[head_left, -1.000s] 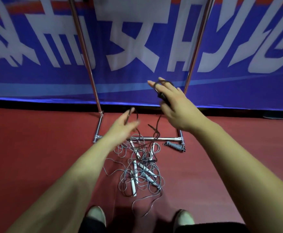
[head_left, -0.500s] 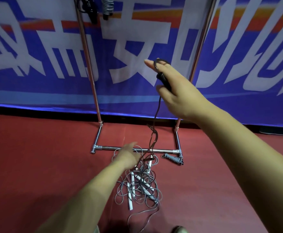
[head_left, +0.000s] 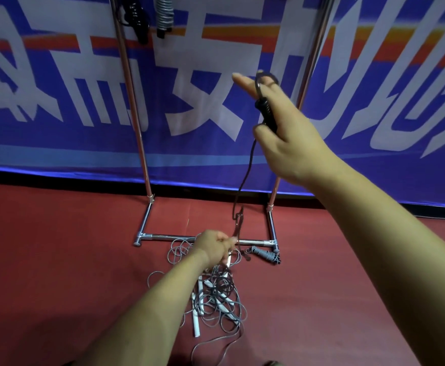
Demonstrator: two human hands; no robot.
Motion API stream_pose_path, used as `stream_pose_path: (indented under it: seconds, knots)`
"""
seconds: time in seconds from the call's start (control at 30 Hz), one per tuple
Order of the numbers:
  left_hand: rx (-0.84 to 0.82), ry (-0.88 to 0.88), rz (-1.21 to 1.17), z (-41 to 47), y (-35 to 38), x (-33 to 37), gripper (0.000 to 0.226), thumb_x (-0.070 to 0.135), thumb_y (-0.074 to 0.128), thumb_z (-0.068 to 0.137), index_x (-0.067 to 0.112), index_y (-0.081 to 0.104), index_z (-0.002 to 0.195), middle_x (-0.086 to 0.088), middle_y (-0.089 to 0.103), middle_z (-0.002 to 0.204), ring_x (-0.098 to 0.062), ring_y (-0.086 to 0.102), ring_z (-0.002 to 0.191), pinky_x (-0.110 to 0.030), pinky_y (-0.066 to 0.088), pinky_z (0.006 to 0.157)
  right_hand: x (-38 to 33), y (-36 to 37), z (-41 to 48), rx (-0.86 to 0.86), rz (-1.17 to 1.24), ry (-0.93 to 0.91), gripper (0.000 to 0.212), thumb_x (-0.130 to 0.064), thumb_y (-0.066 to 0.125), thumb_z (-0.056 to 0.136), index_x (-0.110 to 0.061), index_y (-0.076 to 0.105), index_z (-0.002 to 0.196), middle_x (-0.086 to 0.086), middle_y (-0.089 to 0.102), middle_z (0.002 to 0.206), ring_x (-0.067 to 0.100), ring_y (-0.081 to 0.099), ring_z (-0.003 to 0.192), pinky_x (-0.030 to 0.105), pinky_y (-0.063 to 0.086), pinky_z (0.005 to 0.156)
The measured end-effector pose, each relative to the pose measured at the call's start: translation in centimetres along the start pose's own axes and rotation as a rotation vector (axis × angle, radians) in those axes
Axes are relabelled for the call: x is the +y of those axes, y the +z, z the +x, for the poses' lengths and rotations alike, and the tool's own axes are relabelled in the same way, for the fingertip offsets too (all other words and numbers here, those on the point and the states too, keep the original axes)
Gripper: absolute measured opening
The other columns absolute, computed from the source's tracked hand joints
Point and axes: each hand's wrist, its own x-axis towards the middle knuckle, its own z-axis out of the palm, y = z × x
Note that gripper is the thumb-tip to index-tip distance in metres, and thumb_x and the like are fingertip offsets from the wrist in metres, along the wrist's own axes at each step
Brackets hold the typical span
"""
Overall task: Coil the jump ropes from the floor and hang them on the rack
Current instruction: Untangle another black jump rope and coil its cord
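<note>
Rope point(head_left: 247, 169) taut: R hand point(head_left: 287, 138) thumb-clamps handle point(head_left: 266, 112) near rack point(head_left: 134, 114) post; L hand point(head_left: 213, 247) pinches it at rack base, over tangle point(head_left: 216, 294).

The blue banner point(head_left: 57, 143) carries large white Chinese characters point(head_left: 210, 109). The one just left of the raised right hand point(head_left: 287, 138) looks like 安. The others are cropped or slanted and cannot be read.
</note>
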Motion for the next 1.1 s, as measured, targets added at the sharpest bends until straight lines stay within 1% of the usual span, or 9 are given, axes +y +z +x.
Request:
stream_pose_path:
  seconds: [0.1,0.2,0.33,0.4,0.53,0.67,0.77,0.9,1.1]
  knots:
    - [-0.024,-0.238,0.209,-0.1,-0.6,-4.6,0.026,0.032,0.067,0.096,0.013,0.072,0.079,0.0,0.069,0.064,-0.011,0.061,0.05,-0.03,0.058,0.069,-0.7,-1.3,0.1,0.074,-0.017,-0.007,0.072,0.006,0.038,0.095,-0.038,0.034,0.153,0.0,0.011,0.168,-0.001,0.017,0.145,-0.007,0.032,0.078]
    - [0.0,-0.422,0.477,-1.2,-1.1,-7.0,0.037,0.041,0.07,0.092,0.006,0.074,0.102,-0.009,0.076,0.104,-0.019,0.071,0.084,-0.025,0.051,0.074,-0.8,-2.1,0.2,0.099,-0.032,-0.009,0.072,0.005,0.038,0.095,-0.039,0.035,0.151,-0.001,0.011,0.167,-0.01,0.012,0.141,-0.012,0.024,0.078]
    - [0.171,-0.304,0.225,-1.0,-1.1,-5.9,0.091,0.028,0.081,0.083,0.012,0.03,0.156,-0.014,0.034,0.16,-0.028,0.041,0.142,-0.032,0.036,0.114,-0.5,-1.3,-0.3,0.045,-0.04,-0.005,0.071,0.005,0.039,0.094,-0.037,0.036,0.152,-0.002,0.013,0.167,-0.003,0.016,0.142,-0.008,0.033,0.081]
    - [0.223,-0.132,0.087,-0.5,-1.0,-3.6,0.104,0.027,0.082,0.082,0.021,0.015,0.161,-0.006,0.017,0.165,-0.024,0.023,0.151,-0.035,0.024,0.122,-0.5,-0.5,-0.6,0.039,-0.017,-0.017,0.073,0.007,0.038,0.093,-0.036,0.037,0.151,0.0,0.015,0.166,-0.009,0.01,0.141,-0.009,0.025,0.088]
    - [0.312,0.157,0.073,0.9,-1.4,0.2,0.028,0.038,0.049,0.104,0.016,0.066,0.111,0.001,0.063,0.117,-0.02,0.058,0.113,-0.026,0.041,0.094,-0.7,0.3,-0.8,0.023,0.016,-0.042,0.073,0.009,0.037,0.092,-0.035,0.037,0.151,-0.002,0.019,0.165,-0.002,0.005,0.148,-0.011,0.017,0.092]
    - [0.283,0.234,-0.051,1.7,-2.6,2.6,0.045,0.036,0.039,0.108,0.014,0.059,0.074,0.004,0.064,0.072,-0.015,0.055,0.067,-0.033,0.042,0.072,1.0,0.8,-1.3,-0.019,-0.018,-0.005,0.061,0.005,0.043,0.096,-0.026,0.044,0.149,-0.007,0.037,0.157,-0.017,0.031,0.125,-0.007,0.024,0.092]
    - [0.209,0.28,-0.335,1.1,-3.2,6.0,0.035,0.025,0.044,0.108,0.017,0.051,0.074,0.006,0.045,0.05,-0.01,0.04,0.047,-0.029,0.038,0.055,3.3,2.7,-2.4,-0.14,-0.051,0.114,0.049,0.001,0.045,0.098,-0.021,0.051,0.142,-0.014,0.052,0.137,-0.016,0.046,0.109,-0.005,0.028,0.089]
    - [0.088,0.28,-0.452,-0.8,-4.5,9.9,0.033,0.029,0.046,0.107,0.016,0.055,0.079,0.004,0.036,0.052,-0.012,0.032,0.046,-0.025,0.028,0.049,6.5,6.1,-3.7,-0.068,-0.12,0.332,0.016,-0.016,0.049,0.099,-0.019,0.064,0.103,-0.004,0.065,0.09,0.016,0.061,0.081,0.032,0.047,0.072]
    - [0.017,0.215,-0.629,-2.9,-5.7,13.5,0.027,0.032,0.055,0.103,0.011,0.066,0.09,0.002,0.039,0.059,-0.01,0.033,0.048,-0.022,0.027,0.045,7.9,9.7,-5.7,-0.18,0.282,0.453,0.009,-0.021,0.077,0.087,-0.014,0.071,0.087,-0.017,0.058,0.061,-0.004,0.046,0.056,0.017,0.041,0.062]
